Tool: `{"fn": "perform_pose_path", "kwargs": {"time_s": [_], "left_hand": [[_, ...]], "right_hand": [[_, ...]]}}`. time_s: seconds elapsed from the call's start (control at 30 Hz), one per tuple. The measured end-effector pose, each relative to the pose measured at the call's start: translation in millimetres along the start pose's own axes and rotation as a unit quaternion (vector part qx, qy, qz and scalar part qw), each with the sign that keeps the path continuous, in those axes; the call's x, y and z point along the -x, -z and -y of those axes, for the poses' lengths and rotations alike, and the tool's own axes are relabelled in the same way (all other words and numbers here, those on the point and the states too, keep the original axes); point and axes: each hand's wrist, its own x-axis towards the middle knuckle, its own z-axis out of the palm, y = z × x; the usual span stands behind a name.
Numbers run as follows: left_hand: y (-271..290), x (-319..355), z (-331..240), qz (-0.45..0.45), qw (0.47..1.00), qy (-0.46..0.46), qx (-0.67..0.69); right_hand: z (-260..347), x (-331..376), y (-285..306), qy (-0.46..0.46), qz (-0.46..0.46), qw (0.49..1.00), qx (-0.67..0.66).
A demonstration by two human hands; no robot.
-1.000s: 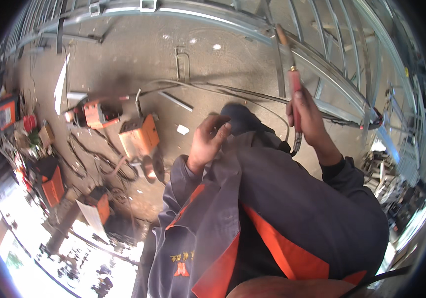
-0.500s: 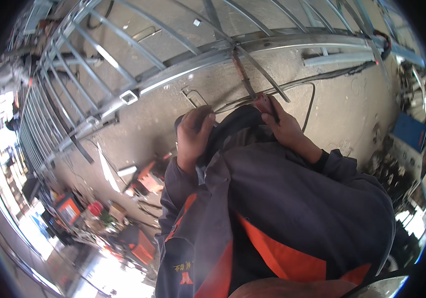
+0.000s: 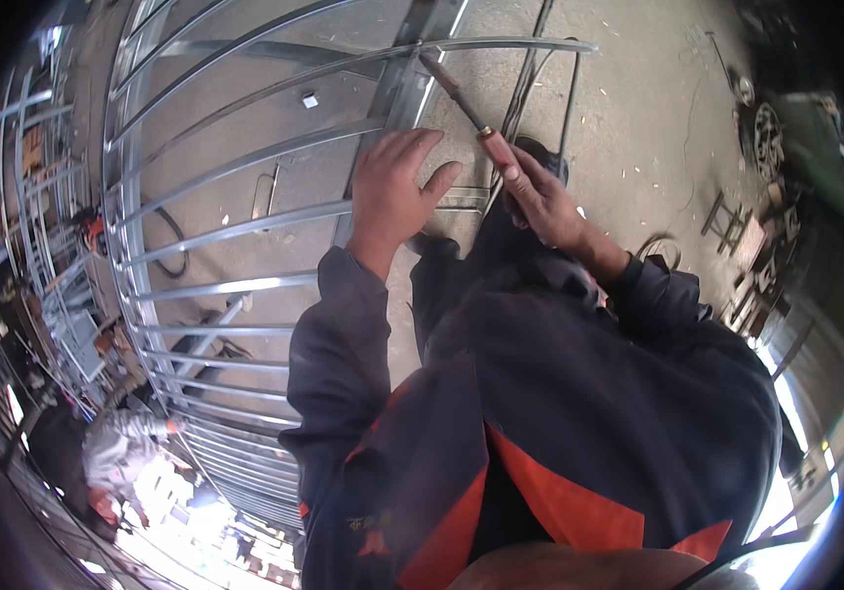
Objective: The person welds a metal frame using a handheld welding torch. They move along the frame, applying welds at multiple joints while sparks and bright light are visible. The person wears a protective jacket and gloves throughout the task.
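Risk of a burn: left hand (image 3: pixel 391 192) flat, fingers spread, on the metal gate (image 3: pixel 245 221) beside the welding rod (image 3: pixel 466 103) clenched in the right hand (image 3: pixel 538 192).

Tool (image 3: pixel 476 116): slim rod with reddish grip, gripped in my right hand (image 3: pixel 538 192), tip slanting up-left onto the frame.
Frame (image 3: pixel 245 226): grey barred metal, probably flat; my left hand (image 3: pixel 394 187) pressing it.

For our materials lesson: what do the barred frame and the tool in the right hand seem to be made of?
Barred frame: probably bare steel, judging by its grey, shiny bars. Tool in the right hand: dark metal-looking rod with a reddish handle, perhaps plastic or rubber; it is too blurred to say for sure.
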Motion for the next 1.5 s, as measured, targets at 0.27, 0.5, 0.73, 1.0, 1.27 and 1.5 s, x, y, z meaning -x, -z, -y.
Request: {"fn": "perform_pose_path", "kwargs": {"time_s": [0.27,0.5,0.73,1.0,1.27,1.5], "left_hand": [[-31,-44,42,0.050,0.990,-0.134,-0.015],[-54,-54,71,0.084,0.985,-0.143,-0.045],[-59,-49,74,0.095,0.989,-0.110,-0.009],[-57,-49,74,0.086,0.987,-0.134,-0.008],[-56,-48,78,0.093,0.985,-0.141,-0.020],[-55,-48,79,0.108,0.986,-0.123,-0.014]], "right_hand": [[-1,-8,-26,-0.059,0.022,0.984,-0.168],[-26,-49,-24,-0.041,0.079,0.942,-0.324],[-35,-53,-29,-0.043,0.109,0.910,-0.397],[-32,-54,-33,-0.047,0.104,0.910,-0.398],[-35,-55,-36,-0.043,0.095,0.905,-0.413],[-36,-55,-40,-0.045,0.091,0.899,-0.426]]}}
